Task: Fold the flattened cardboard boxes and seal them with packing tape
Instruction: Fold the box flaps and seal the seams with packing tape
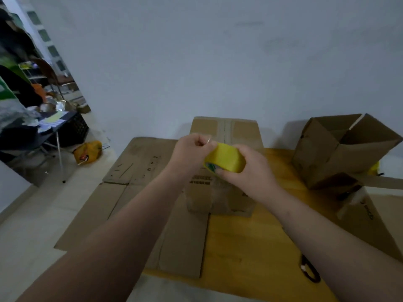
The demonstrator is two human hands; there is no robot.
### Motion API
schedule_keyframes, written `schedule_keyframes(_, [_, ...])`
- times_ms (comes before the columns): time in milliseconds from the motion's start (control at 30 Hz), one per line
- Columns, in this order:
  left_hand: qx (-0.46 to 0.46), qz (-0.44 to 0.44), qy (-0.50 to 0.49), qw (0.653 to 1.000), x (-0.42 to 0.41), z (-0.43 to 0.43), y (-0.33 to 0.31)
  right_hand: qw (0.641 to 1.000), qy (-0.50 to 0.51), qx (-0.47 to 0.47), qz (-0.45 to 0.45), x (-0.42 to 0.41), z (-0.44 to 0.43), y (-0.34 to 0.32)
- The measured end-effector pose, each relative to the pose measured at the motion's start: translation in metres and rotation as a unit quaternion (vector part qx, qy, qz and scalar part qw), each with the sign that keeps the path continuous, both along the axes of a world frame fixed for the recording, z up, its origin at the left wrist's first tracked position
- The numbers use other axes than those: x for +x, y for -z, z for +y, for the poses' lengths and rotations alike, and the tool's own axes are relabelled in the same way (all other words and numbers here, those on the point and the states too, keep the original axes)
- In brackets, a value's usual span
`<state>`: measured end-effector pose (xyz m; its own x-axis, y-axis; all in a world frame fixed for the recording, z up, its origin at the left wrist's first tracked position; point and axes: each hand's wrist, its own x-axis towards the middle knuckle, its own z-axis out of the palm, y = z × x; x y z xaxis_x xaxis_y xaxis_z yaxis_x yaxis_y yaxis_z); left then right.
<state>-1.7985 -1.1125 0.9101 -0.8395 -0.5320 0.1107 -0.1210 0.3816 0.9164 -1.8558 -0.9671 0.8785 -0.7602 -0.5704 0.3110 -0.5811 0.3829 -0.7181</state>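
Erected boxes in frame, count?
2. One closed box at centre, behind the tape roll; one open box at right, tilted. Others may be hidden or out of frame.

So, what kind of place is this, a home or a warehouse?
Probably a plain room used for small-scale packing, not a warehouse: flattened cardboard and an open box sit on a wooden table by a bare wall, with a cluttered desk at the left.
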Motion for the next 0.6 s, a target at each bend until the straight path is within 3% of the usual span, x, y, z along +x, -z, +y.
schedule_keyframes(133, [0.016,0.024,-0.018,0.999,-0.001,-0.025,0.005,0.994,-0.022,-0.101,-0.045,-0.005,-0.003,-0.011])
schedule_keyframes(233, [0.08,0.045,-0.039,0.995,0.002,-0.034,0.014,0.964,-0.043,-0.235,-0.118,-0.008,-0.007,-0.011])
schedule_keyframes(433, [0.239,0.013,0.002,0.971,0.005,-0.04,0.022,0.892,-0.006,-0.369,-0.262,-0.011,-0.023,0.002])
schedule_keyframes(500, [0.267,-0.021,0.013,0.963,0.01,-0.05,0.022,0.912,0.011,-0.334,-0.236,-0.007,-0.024,0.0])
schedule_keyframes(600, [0.226,-0.036,-0.002,0.973,0.019,-0.083,0.022,0.988,0.049,-0.118,-0.092,-0.012,-0.017,-0.008])
